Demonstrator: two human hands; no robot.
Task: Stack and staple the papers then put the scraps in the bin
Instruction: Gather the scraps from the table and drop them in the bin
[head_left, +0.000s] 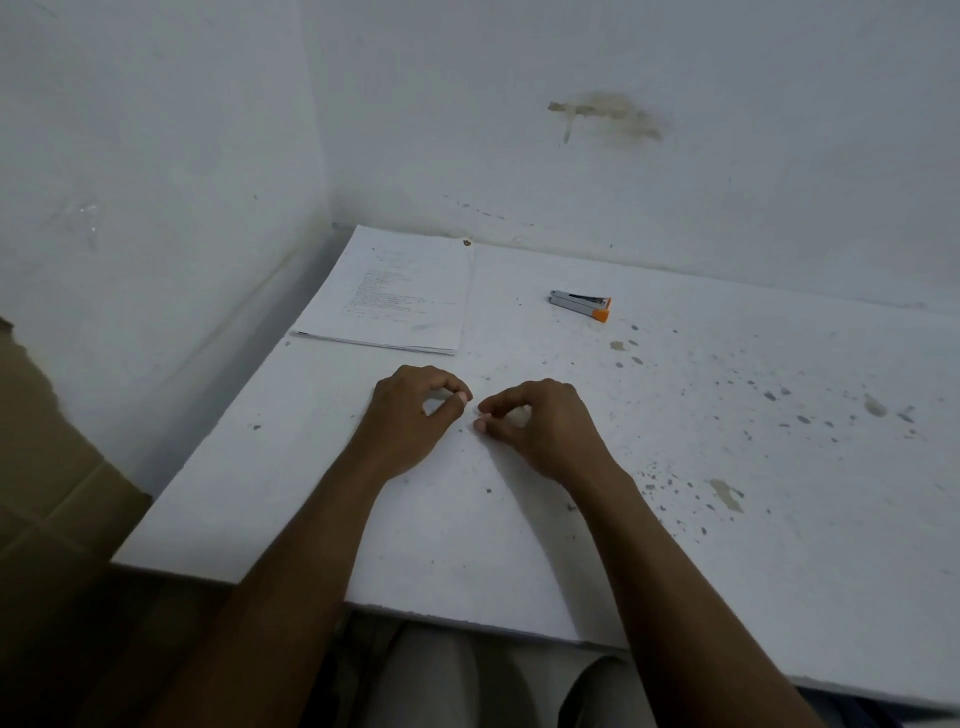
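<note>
Single wide-angle view from head height, right at the near edge of the counter (727, 545), facing forward and down toward the wall corner (324, 182). Pretty close in, with the left hand (410, 415) and right hand (545, 431) sitting mid-frame and the counter's far edge caught higher up, bit of wide-lens bend at the sides.

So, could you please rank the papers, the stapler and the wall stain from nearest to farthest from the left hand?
1. Papers, just beyond the left hand.
2. Stapler, farther back and to the right.
3. Wall stain, high on the back wall.
</note>
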